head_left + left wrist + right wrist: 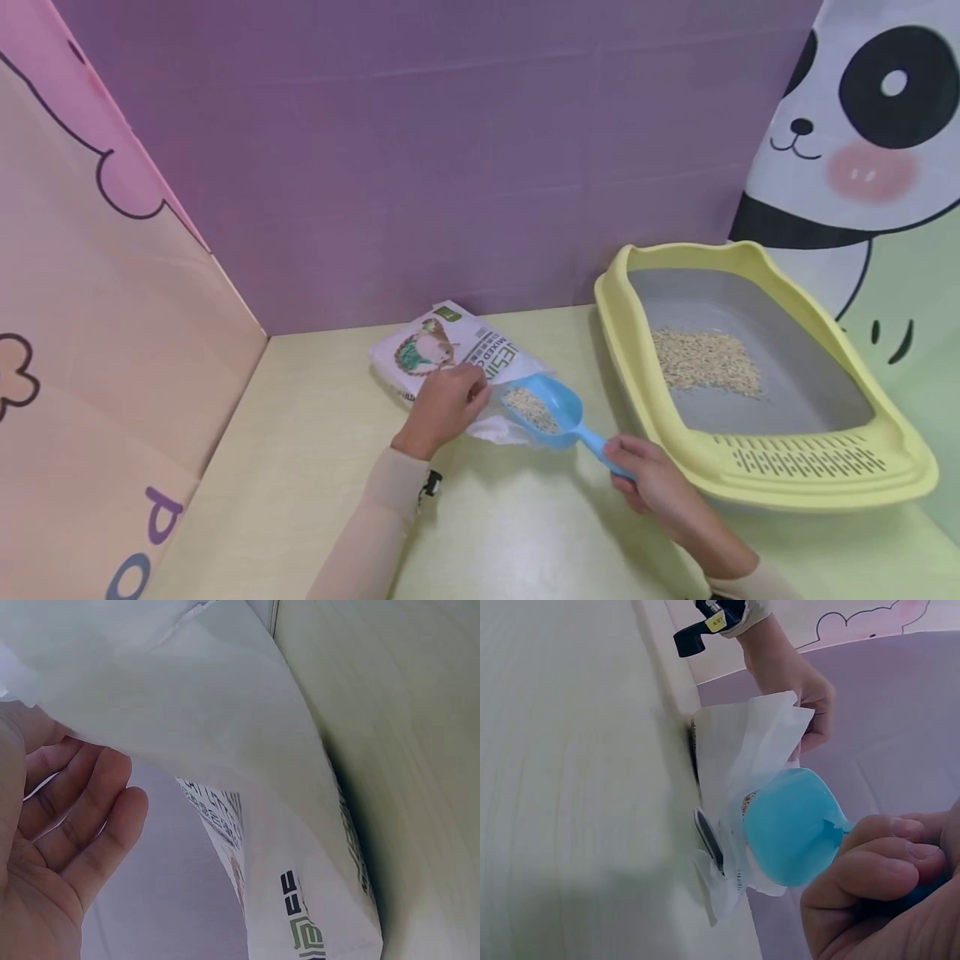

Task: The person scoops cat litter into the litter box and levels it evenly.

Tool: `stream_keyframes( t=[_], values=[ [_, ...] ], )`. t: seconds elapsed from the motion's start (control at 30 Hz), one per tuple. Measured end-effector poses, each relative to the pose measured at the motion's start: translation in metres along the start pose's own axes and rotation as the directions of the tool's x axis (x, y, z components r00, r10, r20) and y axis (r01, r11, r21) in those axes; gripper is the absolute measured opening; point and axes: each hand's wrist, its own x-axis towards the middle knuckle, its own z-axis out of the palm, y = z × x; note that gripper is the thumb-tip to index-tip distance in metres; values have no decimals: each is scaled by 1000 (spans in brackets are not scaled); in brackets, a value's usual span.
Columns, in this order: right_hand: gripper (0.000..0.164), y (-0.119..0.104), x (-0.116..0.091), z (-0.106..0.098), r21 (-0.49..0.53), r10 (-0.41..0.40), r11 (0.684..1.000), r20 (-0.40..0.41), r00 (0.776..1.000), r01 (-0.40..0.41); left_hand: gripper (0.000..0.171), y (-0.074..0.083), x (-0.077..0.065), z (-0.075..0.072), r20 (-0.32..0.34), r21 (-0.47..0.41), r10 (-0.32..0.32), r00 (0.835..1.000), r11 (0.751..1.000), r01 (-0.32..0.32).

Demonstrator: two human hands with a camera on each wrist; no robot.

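Note:
A white printed cat litter bag (472, 342) lies on its side on the table, its torn mouth facing the person. My left hand (447, 404) pinches the upper edge of that mouth; in the left wrist view the curled fingers (94, 817) show beside the white bag wall (202, 697), the thumb's tip hidden. My right hand (660, 483) grips the handle of a light blue scoop (567, 408). Pale litter grains (532, 408) lie in the scoop, which is just outside the bag's mouth. From the right wrist camera, the scoop's underside (791, 829) hides part of the bag.
On the right stands a litter tray with a yellow rim (637, 350) and grey inside, a patch of grains (708, 362) on its floor. Behind the table (300, 467) rises a purple backdrop (450, 167). Printed panels stand at left and right.

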Motion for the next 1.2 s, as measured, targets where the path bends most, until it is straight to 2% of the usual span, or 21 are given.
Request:
stream_keyframes(
  t=[0.33,0.67,0.8,1.0,1.2],
  values=[
    [21,-7,-12,0,1,-17,1000,24,1000,17,13,0,0,0,31,3,-18,999,1000,17],
    [23,-9,-21,-5,-8,-76,997,78,994,77,14,0,1,-2,26,2,-12,1000,1000,12],
    [23,-12,-25,-8,-6,-122,992,93,988,123,15,0,1,-2,26,1,-20,999,1000,20],
    [25,-23,-28,-18,-5,-171,985,40,985,171,15,0,1,-1,33,4,-24,999,1000,24],
    [27,-35,-27,-37,22,-227,974,-11,974,227,14,0,1,-2,40,1,-29,999,1000,29]
  ],
)
